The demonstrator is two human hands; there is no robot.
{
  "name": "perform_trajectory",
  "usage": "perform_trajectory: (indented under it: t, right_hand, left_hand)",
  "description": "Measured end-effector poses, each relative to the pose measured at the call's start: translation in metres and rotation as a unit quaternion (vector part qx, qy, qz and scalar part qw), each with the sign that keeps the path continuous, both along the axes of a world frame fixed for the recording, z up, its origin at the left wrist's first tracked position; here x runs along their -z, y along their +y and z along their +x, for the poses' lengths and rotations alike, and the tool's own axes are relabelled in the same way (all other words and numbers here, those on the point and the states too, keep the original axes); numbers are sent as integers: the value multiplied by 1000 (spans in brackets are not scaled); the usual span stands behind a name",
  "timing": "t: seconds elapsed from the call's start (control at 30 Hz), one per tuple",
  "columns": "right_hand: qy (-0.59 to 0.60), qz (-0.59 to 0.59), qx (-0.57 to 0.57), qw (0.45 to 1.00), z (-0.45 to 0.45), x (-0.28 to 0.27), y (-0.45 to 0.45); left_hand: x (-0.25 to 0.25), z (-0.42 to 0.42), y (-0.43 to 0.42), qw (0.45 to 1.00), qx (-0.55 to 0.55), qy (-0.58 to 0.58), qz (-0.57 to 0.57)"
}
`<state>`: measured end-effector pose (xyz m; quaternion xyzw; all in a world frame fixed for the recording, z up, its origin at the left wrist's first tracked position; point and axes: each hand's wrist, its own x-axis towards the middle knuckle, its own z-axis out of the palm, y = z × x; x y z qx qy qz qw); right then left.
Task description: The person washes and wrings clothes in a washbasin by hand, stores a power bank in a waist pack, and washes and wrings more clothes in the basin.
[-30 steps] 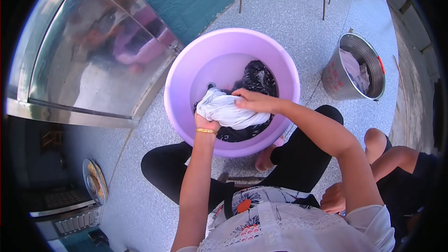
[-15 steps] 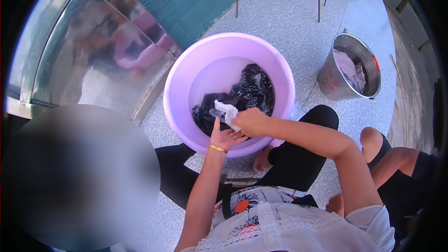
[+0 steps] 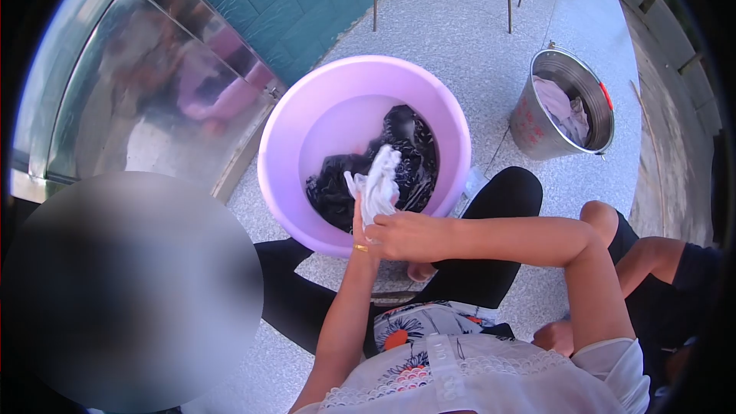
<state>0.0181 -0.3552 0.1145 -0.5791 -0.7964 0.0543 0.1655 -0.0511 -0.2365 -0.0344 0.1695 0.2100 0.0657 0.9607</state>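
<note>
Over the near side of a wide lilac plastic basin (image 3: 277,211), both hands work on a wet white cloth (image 3: 378,184). My right hand (image 3: 400,234) is closed on the cloth's lower end, close to the left wrist. The cloth lies bunched up along my left hand (image 3: 358,218), which holds it from below. The left thumb shows beside it; most of the left fingers are hidden behind the fabric. A gold bracelet (image 3: 361,248) circles the left wrist. In the basin, dark wet clothes (image 3: 418,157) lie in shallow, cloudy water.
A metal bucket (image 3: 527,129) with pale clothes stands right of the basin on the speckled tile floor (image 3: 452,19). A shiny metal-framed panel (image 3: 146,92) stands at left, near a teal tiled wall (image 3: 272,0). Another person's knee (image 3: 599,218) is at right. Thin legs rise at the back.
The white cloth has spread out and now covers much of my left hand, whose open palm showed before. My right hand has moved down toward the left wrist. The view has shifted slightly.
</note>
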Motion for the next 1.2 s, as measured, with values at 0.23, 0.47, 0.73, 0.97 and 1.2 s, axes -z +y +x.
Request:
perform_trajectory:
  t: [0.23, 0.47, 0.73, 0.97, 1.2]
  right_hand:
    - [203, 45, 63, 976, 10, 3, -11]
    - [433, 51, 336, 835, 24, 31, -9]
    - [947, -257, 151, 124, 7, 65, 1]
    - [490, -75, 189, 848, 38, 26, -6]
    - [186, -15, 123, 975, 41, -2, 8]
  left_hand:
    - [-63, 1, -16, 989, -37, -94, -112]
    - [-55, 17, 10, 953, -94, -225, -178]
    - [-76, 31, 9, 939, -57, -262, -217]
    - [-64, 37, 49, 923, -24, -153, -352]
    - [-71, 42, 41, 943, 28, -85, -320]
